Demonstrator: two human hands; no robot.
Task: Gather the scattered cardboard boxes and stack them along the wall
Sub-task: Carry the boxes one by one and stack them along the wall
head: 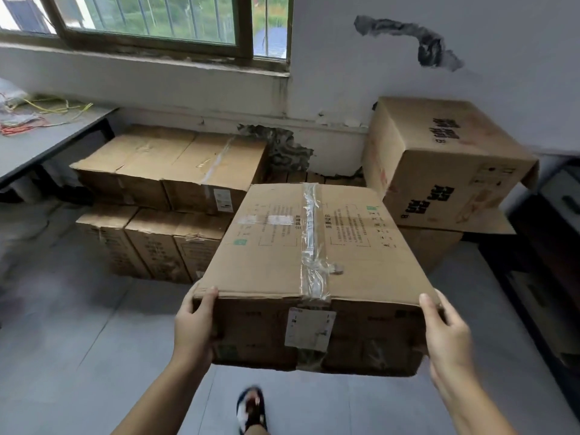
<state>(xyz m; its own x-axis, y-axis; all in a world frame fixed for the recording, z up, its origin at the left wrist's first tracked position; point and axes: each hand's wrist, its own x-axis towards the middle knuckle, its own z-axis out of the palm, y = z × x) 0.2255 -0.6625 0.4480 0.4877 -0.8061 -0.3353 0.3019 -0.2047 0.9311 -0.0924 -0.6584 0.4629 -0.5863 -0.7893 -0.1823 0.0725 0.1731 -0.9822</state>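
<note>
Big taped cardboard box (pixel 309 246) held up off the floor (pixel 78 356), left hand (pixel 193 324) wrapped on its near left corner, right hand (pixel 447 334) wrapped on its near right corner, more boxes stacked (pixel 166 183) by the wall (pixel 408 73) under the window (pixel 150 20).

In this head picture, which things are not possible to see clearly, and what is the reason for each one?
1. Fingers of the left hand and right hand: hidden behind the carried box.
2. Floor gap by the wall between the left stack and the right stack: mostly covered by the carried box.
3. Small print on the carried box: too small to read.
4. Dark cabinet: cut off by the right edge.
5. Foot: blurred.
</note>
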